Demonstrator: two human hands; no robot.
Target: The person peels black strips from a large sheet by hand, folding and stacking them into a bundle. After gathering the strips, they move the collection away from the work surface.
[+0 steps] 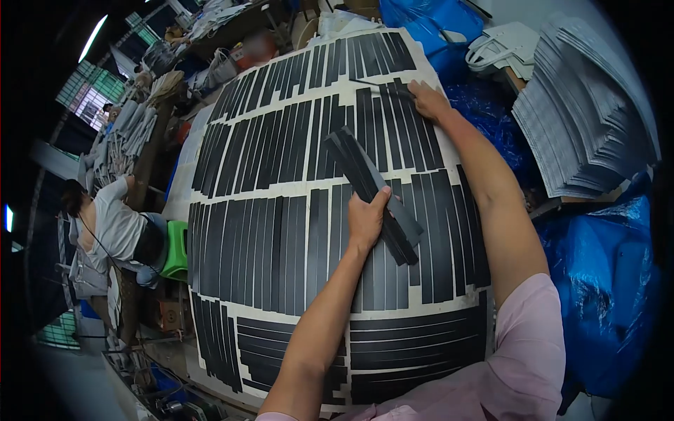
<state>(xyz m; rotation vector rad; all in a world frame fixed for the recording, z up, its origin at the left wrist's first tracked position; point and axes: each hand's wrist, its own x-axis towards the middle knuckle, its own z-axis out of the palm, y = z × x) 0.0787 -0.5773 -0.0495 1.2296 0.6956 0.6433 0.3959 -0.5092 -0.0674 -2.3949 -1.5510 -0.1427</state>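
Observation:
My left hand (367, 220) is wrapped round a thick bundle of long black strips (351, 163), held slantwise above the table. Some strips in the bundle are fanned slightly apart, and one greyish face catches the light. Farther off, near the table's right edge, my right hand (427, 100) is closed at the end of a thin dark strip (375, 83) that lies across the upper rows. Beneath both hands, rows of flat black strips (246, 252) cover a pale board (326, 184), mostly side by side with narrow gaps.
Horizontal strips (414, 344) lie near my body. To the right stand a tall stack of grey sheets (576, 119), a white bag (509, 52) and blue plastic sheeting (597, 274). At left, a person in a white shirt (116, 221) is beside a green stool (176, 251).

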